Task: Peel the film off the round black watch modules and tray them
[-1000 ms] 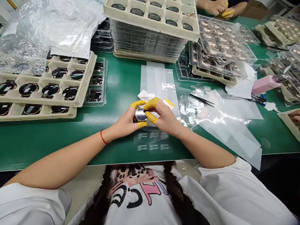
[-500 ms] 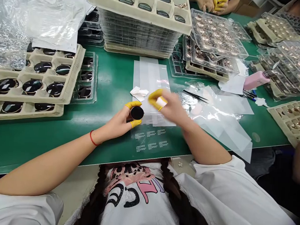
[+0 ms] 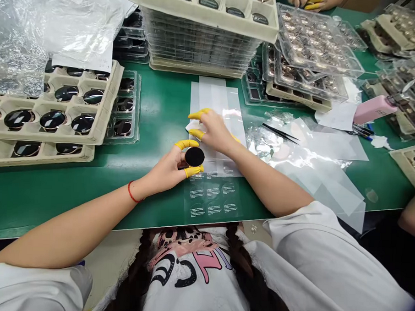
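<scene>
My left hand (image 3: 172, 165) pinches a round black disc (image 3: 195, 157) by its edges between yellow-covered fingers and thumb. The disc's flat, dark face is turned up towards me. Just above it, my right hand (image 3: 210, 128) is over a crumpled white tissue (image 3: 189, 126), with a finger and thumb spread on either side of it. Part of the tissue is hidden by those yellow-tipped fingers. Under both hands lie translucent sheets (image 3: 235, 111) and a clear sheet of printed labels (image 3: 210, 204).
Trays of shiny dark round cases (image 3: 54, 120) stand at left, under clear plastic wrap (image 3: 18, 37). A tall tray stack (image 3: 198, 45) rises ahead. Black tweezers (image 3: 280, 133), plastic scraps and a pink bottle (image 3: 375, 109) lie to the right. A co-worker's hands (image 3: 312, 0) show at the top.
My right hand has swung left and come over the white tissue. My left hand still grips the black disc. The whole view has shifted slightly.
</scene>
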A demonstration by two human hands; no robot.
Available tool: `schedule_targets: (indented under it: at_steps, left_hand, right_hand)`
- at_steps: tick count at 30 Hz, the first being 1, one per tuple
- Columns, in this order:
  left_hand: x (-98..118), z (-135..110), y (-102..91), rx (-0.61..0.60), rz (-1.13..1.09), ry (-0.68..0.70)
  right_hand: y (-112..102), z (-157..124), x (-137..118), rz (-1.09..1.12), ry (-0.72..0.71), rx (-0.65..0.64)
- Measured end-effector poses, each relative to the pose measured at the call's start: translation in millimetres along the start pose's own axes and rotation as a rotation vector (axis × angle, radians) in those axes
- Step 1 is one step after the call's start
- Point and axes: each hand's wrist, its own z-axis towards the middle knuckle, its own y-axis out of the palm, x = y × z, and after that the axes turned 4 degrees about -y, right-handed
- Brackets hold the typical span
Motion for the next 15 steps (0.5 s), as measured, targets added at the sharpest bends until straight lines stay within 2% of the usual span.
schedule_targets:
  at_steps: [1, 3, 6, 8, 10, 12, 15]
  left_hand:
    - [1.0, 0.3, 0.0, 0.009, -0.006, 0.0]
    - [3.7, 1.1, -0.3, 0.045, -0.031, 0.005]
    - [6.8, 2.5, -2.4, 0.106, -0.077, 0.01]
    - [6.1, 3.7, -5.3, 0.122, -0.088, 0.023]
    - [3.1, 4.9, -9.0, 0.119, -0.064, 0.04]
    - [-1.0, 6.3, -12.1, 0.112, -0.022, 0.053]
    - [-5.2, 8.4, -13.2, 0.128, -0.003, 0.076]
  right_hand:
    - [4.0, 3.5, -1.5, -0.017, 0.001, -0.045]
    - [-0.7, 1.5, -3.3, -0.006, 0.027, -0.044]
    - [-23.3, -21.4, -16.8, 0.112, -0.001, 0.114]
    - [-30.6, -41.2, -33.5, 0.114, -0.116, 0.153]
    - [-24.2, -55.6, -48.7, 0.069, -0.266, 0.129]
    - [-9.0, -59.5, -55.9, 0.024, -0.352, 0.097]
    - [8.3, -49.3, -49.7, -0.014, -0.314, 0.109]
